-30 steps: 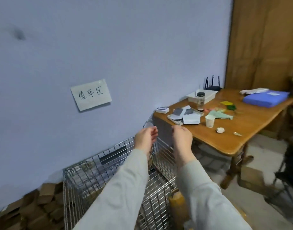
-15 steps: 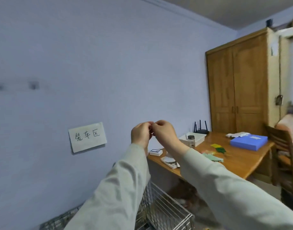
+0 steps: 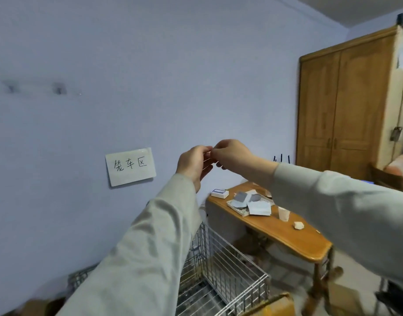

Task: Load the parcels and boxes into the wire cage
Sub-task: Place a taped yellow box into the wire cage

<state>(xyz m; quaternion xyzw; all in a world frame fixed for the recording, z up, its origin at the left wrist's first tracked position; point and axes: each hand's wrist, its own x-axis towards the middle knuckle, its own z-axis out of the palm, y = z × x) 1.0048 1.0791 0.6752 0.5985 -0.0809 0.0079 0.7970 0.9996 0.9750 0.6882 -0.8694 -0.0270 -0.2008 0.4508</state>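
Observation:
The wire cage (image 3: 230, 270) stands low against the wall, its open top partly hidden behind my left sleeve. A brown cardboard box (image 3: 273, 304) shows at its near right corner, cut off by the bottom edge. My left hand (image 3: 193, 163) and my right hand (image 3: 232, 156) are raised well above the cage, in front of the wall. Their fingertips meet. The left fingers are loosely bent; the right fingers are curled toward them. I see nothing held between them.
A wooden table (image 3: 287, 238) with papers, a small white box and a cup stands right of the cage. A wooden wardrobe (image 3: 344, 106) fills the far right. A paper sign (image 3: 130, 166) hangs on the wall. Blurred cardboard (image 3: 36, 306) lies at the lower left.
Both hands have risen from the cage's rim to chest height before the wall and come together. The view has tilted upward, so less of the cage shows.

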